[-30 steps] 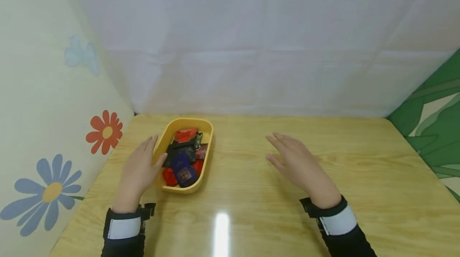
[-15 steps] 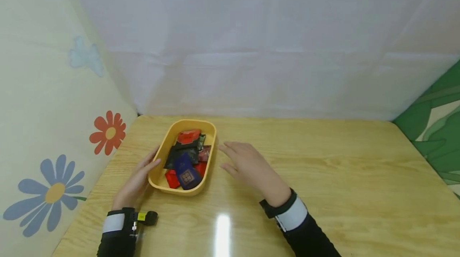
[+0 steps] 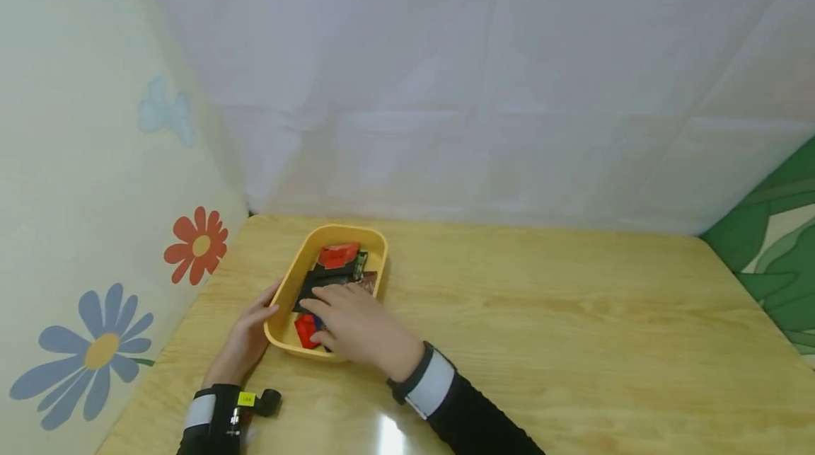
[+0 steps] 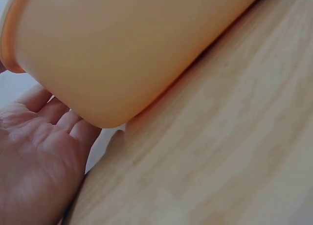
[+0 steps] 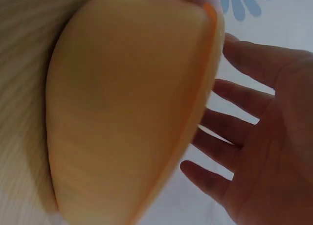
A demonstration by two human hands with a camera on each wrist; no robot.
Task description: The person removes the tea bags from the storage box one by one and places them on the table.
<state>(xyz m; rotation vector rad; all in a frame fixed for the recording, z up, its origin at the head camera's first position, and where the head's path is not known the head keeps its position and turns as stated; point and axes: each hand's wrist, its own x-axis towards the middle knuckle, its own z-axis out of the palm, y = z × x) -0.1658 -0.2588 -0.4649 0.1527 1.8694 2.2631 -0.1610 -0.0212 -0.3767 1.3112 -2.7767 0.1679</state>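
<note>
A yellow plastic bin (image 3: pixel 347 234) with rounded corners stands at the left of the wooden table. My left hand (image 3: pixel 245 342) holds its left side, thumb at the rim and fingers along the outer wall. Over the front half of the bin, my right hand (image 3: pixel 359 324) reaches in with fingers spread and loosely bent, nothing gripped. Among the small packets inside are a red-and-black packet (image 3: pixel 337 257), a black packet (image 3: pixel 307 292) and a red packet (image 3: pixel 306 331). My right hand hides most of a dark blue packet. The right wrist view shows the bin's wall (image 5: pixel 117 98) beside my open palm.
Wooden table surface (image 3: pixel 541 320) extends to the right of the bin. A white cloth (image 3: pixel 477 87) hangs behind the table. On the left stands a pale wall with a red flower (image 3: pixel 200 246) and a blue flower (image 3: pixel 102 352); green leaf patterns (image 3: pixel 777 257) lie at the right.
My right hand has come left from the middle of the table to above the bin's packets. My left hand has lowered onto the bin's left side and taken hold there.
</note>
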